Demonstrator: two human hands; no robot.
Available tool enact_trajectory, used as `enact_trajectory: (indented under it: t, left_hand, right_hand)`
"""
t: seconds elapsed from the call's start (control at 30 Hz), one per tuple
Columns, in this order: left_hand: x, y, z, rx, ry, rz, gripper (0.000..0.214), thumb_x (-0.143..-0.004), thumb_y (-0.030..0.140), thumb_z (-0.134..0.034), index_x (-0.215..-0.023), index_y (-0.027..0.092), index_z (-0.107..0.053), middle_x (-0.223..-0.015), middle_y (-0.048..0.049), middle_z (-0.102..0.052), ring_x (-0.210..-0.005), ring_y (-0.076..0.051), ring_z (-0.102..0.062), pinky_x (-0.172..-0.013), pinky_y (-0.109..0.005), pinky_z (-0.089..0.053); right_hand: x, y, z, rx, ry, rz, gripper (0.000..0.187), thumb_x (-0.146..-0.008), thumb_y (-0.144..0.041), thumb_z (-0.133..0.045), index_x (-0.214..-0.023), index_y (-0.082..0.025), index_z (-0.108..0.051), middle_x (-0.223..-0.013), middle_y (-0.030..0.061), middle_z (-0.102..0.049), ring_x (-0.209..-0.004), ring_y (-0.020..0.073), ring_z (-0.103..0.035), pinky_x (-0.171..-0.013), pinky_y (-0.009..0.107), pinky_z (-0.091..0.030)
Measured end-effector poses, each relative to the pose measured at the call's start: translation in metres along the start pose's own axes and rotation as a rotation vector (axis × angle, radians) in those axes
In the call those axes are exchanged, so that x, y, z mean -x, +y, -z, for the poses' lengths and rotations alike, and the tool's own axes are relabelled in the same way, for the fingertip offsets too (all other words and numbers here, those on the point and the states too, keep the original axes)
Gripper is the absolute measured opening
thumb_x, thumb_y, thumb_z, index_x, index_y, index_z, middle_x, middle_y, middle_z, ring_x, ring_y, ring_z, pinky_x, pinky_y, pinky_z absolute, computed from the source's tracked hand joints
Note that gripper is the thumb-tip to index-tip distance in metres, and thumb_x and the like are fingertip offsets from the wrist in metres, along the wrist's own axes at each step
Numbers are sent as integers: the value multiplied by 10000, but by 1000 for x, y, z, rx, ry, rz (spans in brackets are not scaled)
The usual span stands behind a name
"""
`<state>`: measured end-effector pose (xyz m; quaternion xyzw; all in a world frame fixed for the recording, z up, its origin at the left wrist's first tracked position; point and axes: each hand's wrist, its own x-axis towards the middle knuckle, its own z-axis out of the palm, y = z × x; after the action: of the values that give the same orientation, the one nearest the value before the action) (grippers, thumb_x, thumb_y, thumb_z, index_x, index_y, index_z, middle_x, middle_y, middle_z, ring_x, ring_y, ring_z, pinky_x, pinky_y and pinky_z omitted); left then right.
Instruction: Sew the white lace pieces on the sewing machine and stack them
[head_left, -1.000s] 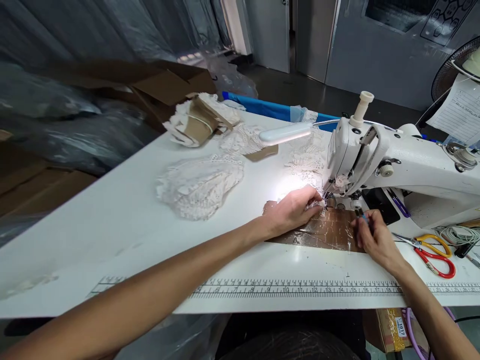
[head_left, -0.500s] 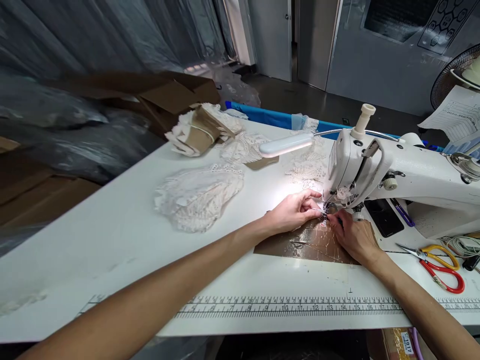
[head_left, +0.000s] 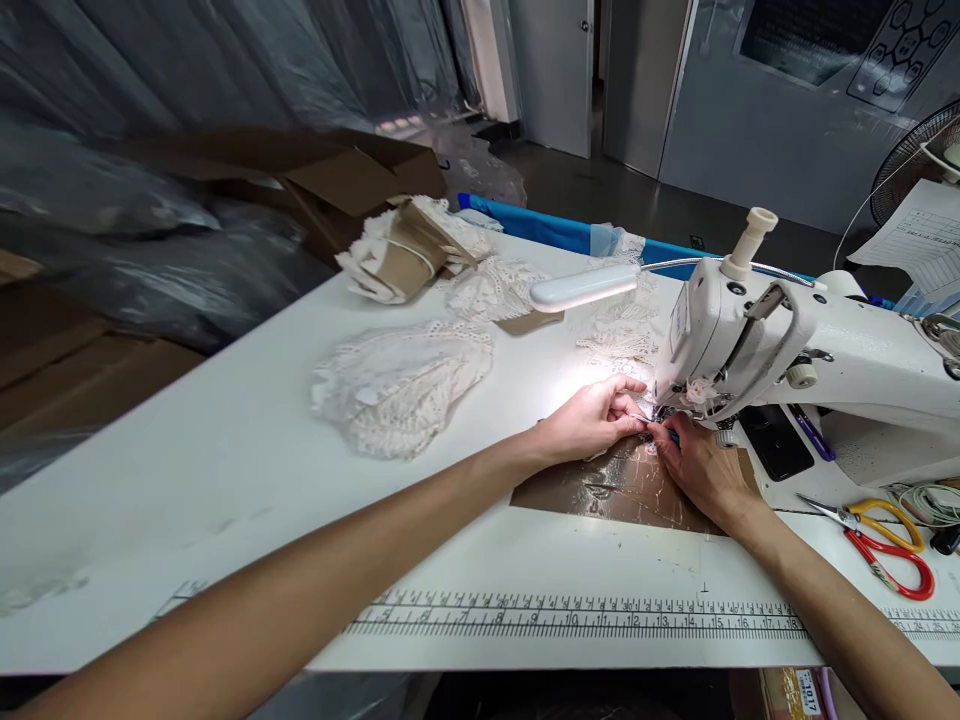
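1. Nearest you: printed ruler (head_left: 570, 615) along the front edge of the white counter (head_left: 187, 480); your L forearm crosses its left part, R forearm its right part.
2. Just past it, brown sheet (head_left: 585, 495) flat on the counter, under both hands. Scissors (head_left: 851, 520) w/ one yellow & one red handle lie to its right, blades apart.
3. Your R hand (head_left: 701, 465): fingers curled round a small blue thing (head_left: 673, 437), mostly hidden; fingertips right by the needle area.
4. Your L hand (head_left: 589, 425): thumb & fingers pinched narrow on white lace (head_left: 639, 403), just left of the needle area. Fingertips of both hands nearly meet; can't tell if they touch.
5. Phone (head_left: 776, 443) & purple cutter (head_left: 812, 433) beside each other, R of your R hand, near the sewing machine (head_left: 862, 340).
6. Farther L: loose lace pile (head_left: 405, 390). Lamp (head_left: 585, 288) lights the sewing spot.
7. Behind: tied lace bundle (head_left: 409, 250) w/ brown card, nr the far edge.
8. Beyond the counter: blue rail (head_left: 555, 225), open boxes (head_left: 352, 175) at L, fan (head_left: 907, 160) at R, grey door (head_left: 551, 75) at back.
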<state>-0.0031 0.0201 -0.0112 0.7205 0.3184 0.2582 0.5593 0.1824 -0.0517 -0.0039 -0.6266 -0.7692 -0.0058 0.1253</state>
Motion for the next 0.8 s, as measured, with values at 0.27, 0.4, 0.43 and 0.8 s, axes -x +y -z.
enact_trajectory:
  t: [0.27, 0.4, 0.43, 0.8]
  left_hand:
    - [1, 3, -3, -96, 62, 6, 385, -851, 268, -577, -1201, 170, -449, -774, 12, -708, -709, -160, -674, -635, -250, -501]
    - [0, 1, -4, -109, 60, -12, 372, -859, 253, -551, -1206, 178, -441, -817, -4, -732, -759, -176, -700, -672, -267, -524]
    - [0, 1, -4, -107, 57, -17, 374, -858, 254, -552, -1207, 180, -439, -829, -8, -737, -777, -182, -707, -686, -273, -531]
    - [16, 23, 13, -381, -32, -259, 311, -882, 346, -619, -1140, 182, -561, -926, -27, -733, -726, -134, -672, -663, -244, -514]
  right_hand:
    - [0, 4, -6, -12, 51, 23, 392, -1029, -455, -341, -916, -193, -610, -754, 86, -674, -633, 230, -603, -612, 302, -396]
    - [-2, 2, -8, 5, 78, 25, 400, -1037, -459, -332, -930, -185, -604, -787, 102, -679, -675, 234, -616, -638, 307, -417]
    - [-3, 1, -9, 12, 91, 30, 397, -1038, -458, -336, -933, -183, -602, -804, 109, -681, -700, 238, -622, -650, 310, -422]
    - [33, -6, 13, -127, 144, 426, 481, -1052, -505, -315, -860, -210, -643, -660, 22, -628, -544, 144, -552, -501, 244, -286]
